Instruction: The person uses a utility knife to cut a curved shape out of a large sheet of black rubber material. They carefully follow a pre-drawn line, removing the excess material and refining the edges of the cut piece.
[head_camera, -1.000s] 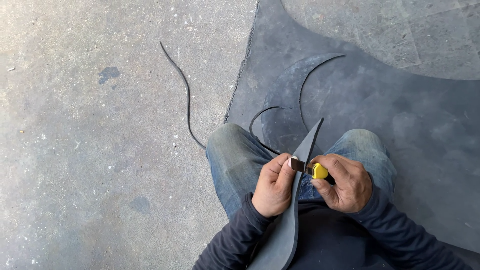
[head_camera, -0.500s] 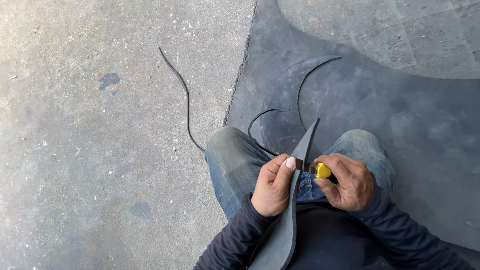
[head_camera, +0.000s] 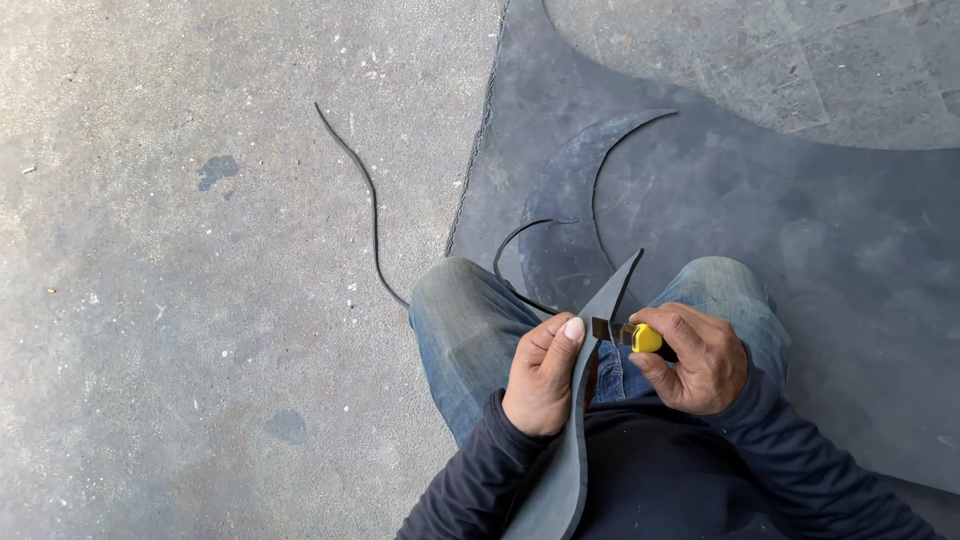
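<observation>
My left hand (head_camera: 541, 377) grips a long, pointed strip of dark grey rubber (head_camera: 578, 430) that runs up from my lap to a tip between my knees. My right hand (head_camera: 695, 358) is closed around a utility knife with a yellow body (head_camera: 645, 338). Its short blade (head_camera: 604, 328) touches the strip's right edge just beside my left thumb. Both hands sit above my jeans-clad knees.
A large dark rubber sheet (head_camera: 800, 230) with curved cut-outs lies on the floor ahead and to the right. A thin cut-off rubber sliver (head_camera: 370, 200) snakes across the grey concrete floor (head_camera: 180, 280) to the left. Another thin curl (head_camera: 515, 245) lies near my left knee.
The hands have stayed nearly in place. The knife blade has shifted slightly along the strip's edge, and the left thumb has moved up beside it.
</observation>
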